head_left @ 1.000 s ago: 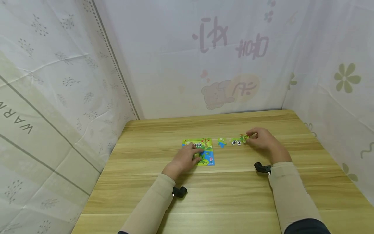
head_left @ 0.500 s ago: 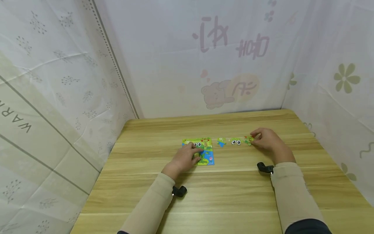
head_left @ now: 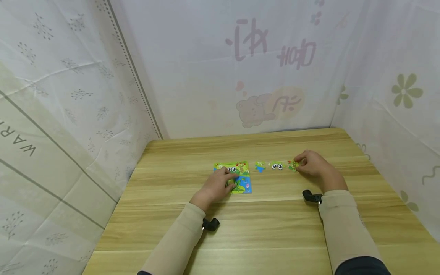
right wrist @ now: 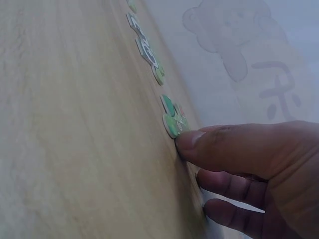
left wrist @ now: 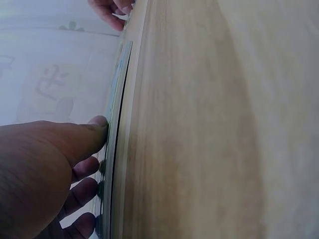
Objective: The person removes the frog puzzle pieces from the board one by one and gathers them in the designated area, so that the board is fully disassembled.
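Observation:
A square frog jigsaw puzzle (head_left: 246,183) in green and blue lies flat on the table. Spread over its left part, my left hand (head_left: 214,187) rests with thumb and fingertips on the picture, hiding some of it. To the right, three loose pieces form a row: a green-and-blue puzzle piece (head_left: 259,167), one with the frog's eyes (head_left: 277,166), and a green leafy puzzle piece with red spots (head_left: 291,165). My right hand (head_left: 314,168) pinches that last piece by its right edge. In the right wrist view the thumb (right wrist: 192,142) meets the edge of the piece, close on the tabletop.
The wooden table (head_left: 261,229) ends at a back edge behind the puzzle. White printed curtains (head_left: 206,76) hang behind it and on both sides. A black wrist camera (head_left: 210,225) sits on the left sleeve, another camera (head_left: 312,196) on the right.
My right hand has moved slightly to the right with the leafy puzzle piece, away from the eyes piece, then stayed put. The left hand keeps its place on the puzzle.

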Available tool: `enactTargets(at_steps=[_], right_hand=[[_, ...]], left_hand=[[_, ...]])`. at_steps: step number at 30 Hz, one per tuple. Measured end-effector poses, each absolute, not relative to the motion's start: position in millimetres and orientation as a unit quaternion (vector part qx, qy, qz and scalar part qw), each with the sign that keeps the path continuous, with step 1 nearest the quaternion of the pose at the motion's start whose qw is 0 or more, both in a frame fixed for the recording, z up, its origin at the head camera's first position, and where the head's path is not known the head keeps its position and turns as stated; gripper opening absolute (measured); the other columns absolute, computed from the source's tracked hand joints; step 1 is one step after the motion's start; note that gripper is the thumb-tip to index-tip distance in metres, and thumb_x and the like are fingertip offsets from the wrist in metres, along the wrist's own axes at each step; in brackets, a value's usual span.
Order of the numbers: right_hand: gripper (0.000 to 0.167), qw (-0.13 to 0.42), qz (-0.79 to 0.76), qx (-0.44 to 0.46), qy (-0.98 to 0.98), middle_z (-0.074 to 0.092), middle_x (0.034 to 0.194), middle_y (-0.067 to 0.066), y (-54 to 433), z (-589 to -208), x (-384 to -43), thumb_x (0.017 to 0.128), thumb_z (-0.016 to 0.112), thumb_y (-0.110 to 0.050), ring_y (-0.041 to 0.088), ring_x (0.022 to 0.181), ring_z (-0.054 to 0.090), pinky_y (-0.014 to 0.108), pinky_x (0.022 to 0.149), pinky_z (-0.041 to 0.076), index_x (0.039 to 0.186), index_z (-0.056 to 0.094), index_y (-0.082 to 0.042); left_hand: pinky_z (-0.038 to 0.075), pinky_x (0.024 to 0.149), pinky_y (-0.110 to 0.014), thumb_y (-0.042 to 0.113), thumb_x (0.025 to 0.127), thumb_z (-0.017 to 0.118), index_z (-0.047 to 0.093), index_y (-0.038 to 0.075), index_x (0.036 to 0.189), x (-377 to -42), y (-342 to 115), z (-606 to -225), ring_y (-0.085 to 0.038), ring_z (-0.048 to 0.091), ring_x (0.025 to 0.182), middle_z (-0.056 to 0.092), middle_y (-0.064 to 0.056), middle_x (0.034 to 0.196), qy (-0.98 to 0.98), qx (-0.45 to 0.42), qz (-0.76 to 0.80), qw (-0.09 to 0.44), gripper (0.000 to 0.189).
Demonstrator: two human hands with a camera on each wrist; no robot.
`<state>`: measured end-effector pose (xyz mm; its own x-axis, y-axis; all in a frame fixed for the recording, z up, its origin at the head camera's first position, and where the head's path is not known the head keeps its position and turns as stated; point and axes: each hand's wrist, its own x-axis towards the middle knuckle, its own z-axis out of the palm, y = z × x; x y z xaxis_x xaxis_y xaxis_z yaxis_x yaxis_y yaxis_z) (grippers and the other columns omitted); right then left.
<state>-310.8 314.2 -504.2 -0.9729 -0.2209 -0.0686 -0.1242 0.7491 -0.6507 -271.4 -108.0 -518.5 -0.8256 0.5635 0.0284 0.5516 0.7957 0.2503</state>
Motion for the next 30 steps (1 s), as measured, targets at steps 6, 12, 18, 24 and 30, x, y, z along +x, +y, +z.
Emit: enactTargets(at_steps=[6, 12, 18, 24, 30], right_hand=[[0.033, 0.067, -0.349, -0.100, 0.929, 0.060, 0.114, 0.017, 315, -507, -312, 0.091, 0.079, -0.003, 0.027, 0.096, 0.062, 0.034, 0.078, 0.053, 0.123, 0.071, 0.005], [0.037, 0.074, -0.349, -0.100, 0.929, 0.060, 0.117, 0.019, 317, -507, -313, 0.092, 0.079, -0.005, 0.029, 0.099, 0.063, 0.035, 0.080, 0.054, 0.126, 0.070, 0.005], [0.042, 0.075, -0.339, -0.100, 0.933, 0.060, 0.120, 0.022, 316, -504, -312, 0.093, 0.077, -0.007, 0.030, 0.100, 0.063, 0.039, 0.081, 0.054, 0.132, 0.067, 0.005], [0.039, 0.056, -0.334, -0.097, 0.936, 0.060, 0.124, 0.023, 306, -499, -310, 0.096, 0.075, -0.008, 0.033, 0.103, 0.063, 0.042, 0.081, 0.055, 0.133, 0.067, 0.004], [0.036, 0.050, -0.341, -0.105, 0.933, 0.064, 0.120, 0.022, 289, -497, -312, 0.096, 0.076, -0.008, 0.031, 0.101, 0.065, 0.039, 0.078, 0.057, 0.130, 0.069, 0.003]], left_hand=[[0.051, 0.097, -0.039, 0.040, 0.106, 0.063, 0.062, 0.029, 0.148, -272, -107, -519, -0.021, 0.053, 0.118, 0.052, -0.004, 0.132, 0.948, 0.292, 0.124, 0.024, 0.043], [0.051, 0.097, -0.040, 0.039, 0.105, 0.065, 0.063, 0.028, 0.147, -271, -108, -518, -0.021, 0.054, 0.118, 0.053, -0.004, 0.131, 0.947, 0.287, 0.140, 0.025, 0.043], [0.052, 0.096, -0.038, 0.036, 0.104, 0.068, 0.064, 0.025, 0.145, -272, -112, -518, -0.019, 0.055, 0.113, 0.056, 0.000, 0.126, 0.940, 0.260, 0.215, 0.044, 0.043], [0.053, 0.090, -0.037, 0.029, 0.102, 0.073, 0.066, 0.021, 0.143, -275, -126, -513, -0.018, 0.054, 0.104, 0.056, -0.001, 0.119, 0.935, 0.235, 0.262, 0.039, 0.043], [0.051, 0.099, -0.040, 0.033, 0.099, 0.077, 0.064, 0.017, 0.144, -276, -149, -513, -0.024, 0.051, 0.116, 0.056, -0.005, 0.130, 0.941, 0.205, 0.268, 0.023, 0.050]])
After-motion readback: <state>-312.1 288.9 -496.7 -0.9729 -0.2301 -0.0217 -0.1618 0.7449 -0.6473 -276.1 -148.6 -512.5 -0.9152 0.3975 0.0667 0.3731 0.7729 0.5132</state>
